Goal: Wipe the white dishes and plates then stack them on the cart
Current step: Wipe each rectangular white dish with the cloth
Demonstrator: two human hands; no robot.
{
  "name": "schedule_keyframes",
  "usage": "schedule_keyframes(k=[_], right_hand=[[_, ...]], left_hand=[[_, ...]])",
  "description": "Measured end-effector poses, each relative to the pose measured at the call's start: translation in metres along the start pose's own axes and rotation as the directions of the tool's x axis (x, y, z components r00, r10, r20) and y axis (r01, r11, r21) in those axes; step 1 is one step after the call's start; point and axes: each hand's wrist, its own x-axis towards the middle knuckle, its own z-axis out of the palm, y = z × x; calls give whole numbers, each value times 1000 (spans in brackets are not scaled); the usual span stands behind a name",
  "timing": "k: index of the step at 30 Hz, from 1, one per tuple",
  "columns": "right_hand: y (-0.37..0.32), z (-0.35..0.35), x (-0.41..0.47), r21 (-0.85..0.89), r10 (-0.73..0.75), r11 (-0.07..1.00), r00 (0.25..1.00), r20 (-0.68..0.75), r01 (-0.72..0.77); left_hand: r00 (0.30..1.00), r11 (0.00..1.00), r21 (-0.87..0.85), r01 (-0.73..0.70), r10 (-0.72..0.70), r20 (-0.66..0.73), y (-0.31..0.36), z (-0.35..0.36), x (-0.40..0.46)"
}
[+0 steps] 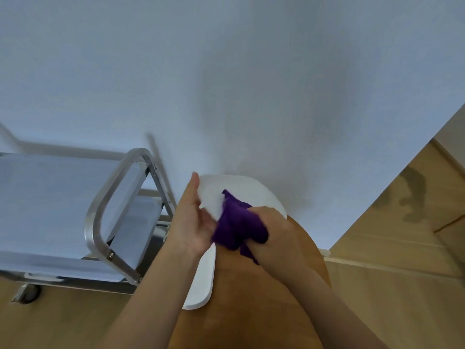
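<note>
Forearms: both reach up from the bottom edge, bare, meeting over a brown rounded surface [264, 298] close below the camera; what that surface is I cannot tell.
Right hand [274, 233]: clenched round a bunched purple cloth [239, 222], pressing it against the plate's face.
Left hand [193, 217]: fingers straight, thumb up, palm against the plate's left edge, steadying it; a released grip, nothing curled.
Plate [241, 190]: white, flat, rounded corners, held tilted between the two hands, in the air in front of the wall, just right of the cart.
Cart [105, 212]: metal frame with pale shelves and a looped handle, on a wheel [30, 293], standing on the wooden floor [402, 285].
Wall [226, 71]: plain white.
</note>
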Motion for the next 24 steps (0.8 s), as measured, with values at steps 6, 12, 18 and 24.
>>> schedule_keyframes(k=[6,12,18,24], right_hand=[[3,-33,17,881,448,292,867,218,-372],[11,-20,12,909,585,-123,711,390,-397],[28,-20,-6,872,804,129,564,187,-472],[22,-39,9,692,460,655,886,-48,-303]], left_hand=[[889,749,644,-157,392,-239,-3,-23,6],[972,982,-173,72,-30,235,-31,-34,1],[975,988,136,-76,45,220,1,-34,0],[982,818,554,-157,70,175,22,-22,-1]])
